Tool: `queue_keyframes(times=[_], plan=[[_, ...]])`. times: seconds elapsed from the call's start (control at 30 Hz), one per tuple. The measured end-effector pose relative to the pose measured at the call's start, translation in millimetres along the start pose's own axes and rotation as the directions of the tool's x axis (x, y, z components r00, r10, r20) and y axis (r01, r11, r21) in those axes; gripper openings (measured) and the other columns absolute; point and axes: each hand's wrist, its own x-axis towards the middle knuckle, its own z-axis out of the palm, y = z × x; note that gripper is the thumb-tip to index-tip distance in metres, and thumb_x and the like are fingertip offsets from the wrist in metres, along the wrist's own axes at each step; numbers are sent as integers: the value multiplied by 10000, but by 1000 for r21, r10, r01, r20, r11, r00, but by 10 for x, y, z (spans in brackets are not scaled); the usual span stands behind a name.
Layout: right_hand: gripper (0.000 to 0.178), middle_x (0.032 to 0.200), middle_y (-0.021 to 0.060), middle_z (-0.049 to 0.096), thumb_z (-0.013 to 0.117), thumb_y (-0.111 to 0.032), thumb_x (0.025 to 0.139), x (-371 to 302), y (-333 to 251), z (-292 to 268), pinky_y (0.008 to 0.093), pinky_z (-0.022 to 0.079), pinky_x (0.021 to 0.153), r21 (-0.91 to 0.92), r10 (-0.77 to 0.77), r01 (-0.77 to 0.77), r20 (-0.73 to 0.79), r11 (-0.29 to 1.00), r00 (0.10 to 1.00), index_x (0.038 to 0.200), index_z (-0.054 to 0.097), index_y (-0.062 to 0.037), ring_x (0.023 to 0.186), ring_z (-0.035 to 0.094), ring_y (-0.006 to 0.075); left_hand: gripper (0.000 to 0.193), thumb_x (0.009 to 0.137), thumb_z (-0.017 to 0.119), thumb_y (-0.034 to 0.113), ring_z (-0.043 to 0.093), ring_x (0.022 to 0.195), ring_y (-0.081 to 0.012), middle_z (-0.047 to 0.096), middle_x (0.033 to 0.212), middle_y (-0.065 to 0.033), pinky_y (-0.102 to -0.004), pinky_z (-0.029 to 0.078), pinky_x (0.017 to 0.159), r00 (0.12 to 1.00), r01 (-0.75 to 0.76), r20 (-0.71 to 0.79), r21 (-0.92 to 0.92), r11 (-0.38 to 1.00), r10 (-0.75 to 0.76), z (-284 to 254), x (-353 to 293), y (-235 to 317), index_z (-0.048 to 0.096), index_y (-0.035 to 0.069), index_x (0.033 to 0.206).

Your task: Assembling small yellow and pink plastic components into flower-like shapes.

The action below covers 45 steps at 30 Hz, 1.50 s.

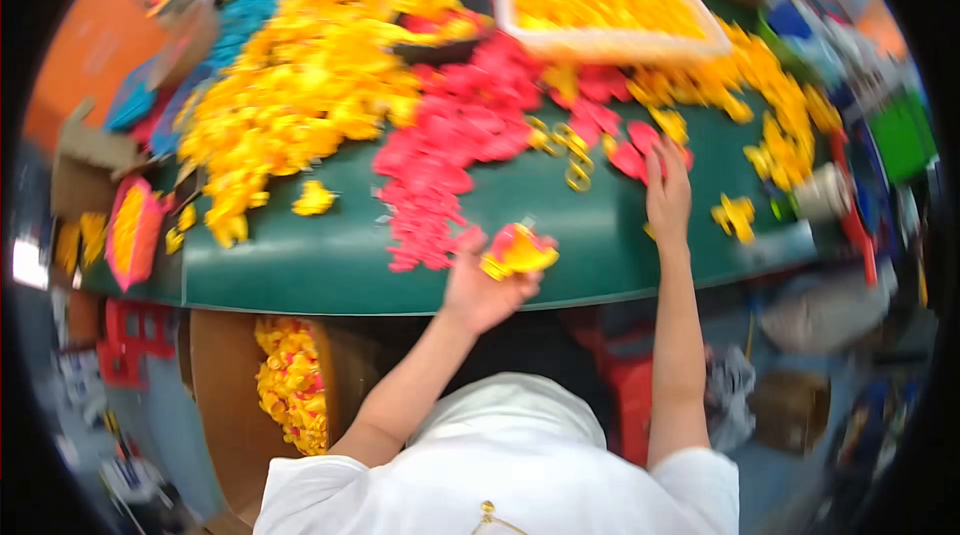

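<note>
Over the near edge of the green table, my left hand (pixel 480 290) is closed round a small moulded plastic piece (pixel 522 251), yellow with a pink part; its exact kind is blurred. My right hand (pixel 668 197) reaches out to the right with its fingers stretched, over loose pink plastic pieces (pixel 628 157); its fingertips seem to touch them. Between the hands lie a few yellow ring-shaped pieces (pixel 577 160). A heap of flat pink pieces (pixel 440 170) spreads in the middle, just beyond my left hand.
A large pile of yellow pieces (pixel 300 75) covers the table's left. A white tray (pixel 512 10) of yellow pieces stands at the back. More yellow pieces (pixel 785 125) lie at the right. Below the table's left edge, a cardboard box (pixel 222 385) holds yellow and pink pieces.
</note>
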Motion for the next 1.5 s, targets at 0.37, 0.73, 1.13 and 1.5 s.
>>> queue_keyframes(times=[0.37, 0.73, 1.13, 1.5], plan=[[222, 984, 123, 695, 609, -125, 858, 496, 760, -593, 338, 499, 832, -130, 157, -157, -4, 979, 988, 1056, 677, -52, 943, 658, 257, 434, 1005, 342, 400, 548, 862, -262, 470, 1351, -148, -348, 460, 759, 975, 105, 181, 127, 986, -127, -281, 112, -73, 490, 53, 1218], [382, 1021, 148, 647, 637, -180, 841, 646, 342, -384, 391, 504, 812, -507, 169, -83, 126, 858, 977, 1214, 586, -112, 939, 627, 308, 440, 1012, 343, 369, 556, 1008, -303, 403, 1425, -140, -370, 480, 818, 961, 104, 249, 91, 990, -124, -304, 102, -79, 454, 57, 1301], [273, 1073, 102, 613, 503, -124, 938, -955, -663, -263, 357, 424, 889, -116, 65, -43, 198, 992, 978, 1174, 615, -45, 994, 543, 266, 571, 971, 501, 245, 390, 1311, -378, 244, 1496, -214, -418, 438, 1015, 975, -59, 220, 172, 983, 20, -203, 76, -47, 271, -10, 1428], [303, 1091, 131, 608, 610, -60, 857, -1205, -1242, -37, 323, 472, 848, 154, -113, 79, 227, 985, 967, 1158, 630, -41, 970, 594, 286, 725, 793, 712, 207, 474, 1260, -325, 412, 1411, -133, -406, 444, 1013, 935, -354, 233, 540, 763, 268, -127, -178, 49, 365, 41, 1407]])
